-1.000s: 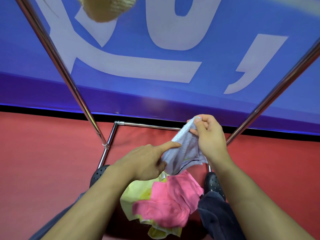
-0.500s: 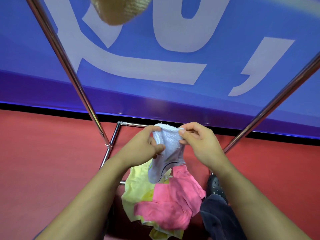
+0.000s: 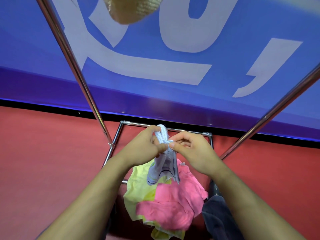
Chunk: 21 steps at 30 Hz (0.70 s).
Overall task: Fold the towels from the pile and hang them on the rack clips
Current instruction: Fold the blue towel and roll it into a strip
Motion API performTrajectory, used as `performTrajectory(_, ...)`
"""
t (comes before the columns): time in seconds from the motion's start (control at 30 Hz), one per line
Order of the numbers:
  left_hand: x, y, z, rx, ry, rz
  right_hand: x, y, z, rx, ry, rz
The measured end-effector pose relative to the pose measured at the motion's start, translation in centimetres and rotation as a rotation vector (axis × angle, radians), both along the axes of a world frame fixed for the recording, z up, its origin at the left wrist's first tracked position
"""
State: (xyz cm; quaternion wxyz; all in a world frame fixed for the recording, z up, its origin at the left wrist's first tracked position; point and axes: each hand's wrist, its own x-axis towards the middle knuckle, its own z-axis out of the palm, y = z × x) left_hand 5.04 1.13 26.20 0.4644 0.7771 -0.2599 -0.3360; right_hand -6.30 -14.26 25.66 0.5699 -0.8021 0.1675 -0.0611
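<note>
Banner: a blue banner (image 3: 225, 23) with large white characters filled the upper half of the view, its lower edge ending in a black strip just above the floor.
Floor: a red floor (image 3: 43, 161) spread under everything, plain and matte.
Rack: the rack's two chrome poles (image 3: 76, 80) slanted up to either side, joined low down by a rectangular chrome base frame (image 3: 187, 130) resting on the floor.
Pile: a pink towel (image 3: 173, 207) lay crumpled over a yellow towel (image 3: 136, 189) on the floor within the frame, with a dark cloth (image 3: 218, 217) just beside them on the right.
Hung item: a tan knitted piece (image 3: 136, 9) showed at the top edge; what held it was out of view.
Held towel: a pale lilac towel (image 3: 164, 163) hung folded above the pile, between the two hands.
Left hand: the left hand (image 3: 147, 148) gripped the towel's top fold, fingers curled round it.
Right hand: the right hand (image 3: 192, 149) pinched the towel's edge between thumb and forefinger, touching the left hand.
</note>
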Motion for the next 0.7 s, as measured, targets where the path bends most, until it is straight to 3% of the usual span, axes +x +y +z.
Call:
performTrajectory(0.2,-0.4,0.0,0.9,0.010,0.052,-0.012,-0.1,0.0,0.2,0.004,0.000,0.016)
performTrajectory(0.53,-0.7,0.4,1.5,-0.136,0.312,0.086,-0.4,0.0,0.4,0.074,0.029,0.002)
performTrajectory(0.7,-0.9,0.2,1.3,-0.235,0.417,0.138,-0.2,0.6,-0.2,-0.093,-0.003,-0.071)
